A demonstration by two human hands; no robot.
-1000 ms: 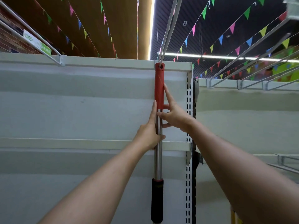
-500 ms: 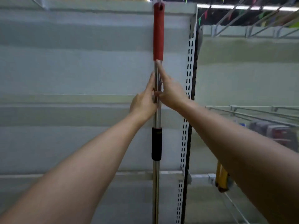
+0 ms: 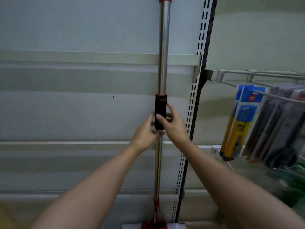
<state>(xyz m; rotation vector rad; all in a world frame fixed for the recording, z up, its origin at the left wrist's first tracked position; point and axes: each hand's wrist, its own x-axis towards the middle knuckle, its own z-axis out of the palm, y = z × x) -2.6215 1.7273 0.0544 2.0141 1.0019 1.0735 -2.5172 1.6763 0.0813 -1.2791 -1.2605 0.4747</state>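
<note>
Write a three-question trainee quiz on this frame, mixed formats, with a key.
1. True or false: the right hand grips the black foam sleeve on the upright chrome metal mop pole.
2. Where is the left hand?
A. on the pole, at the sleeve's lower end
B. well above the sleeve
C. hanging free, off the pole
3. What colour is the plastic mop-head fitting at the pole's foot?

Key: 1 true; 2 A; 3 red.
</note>
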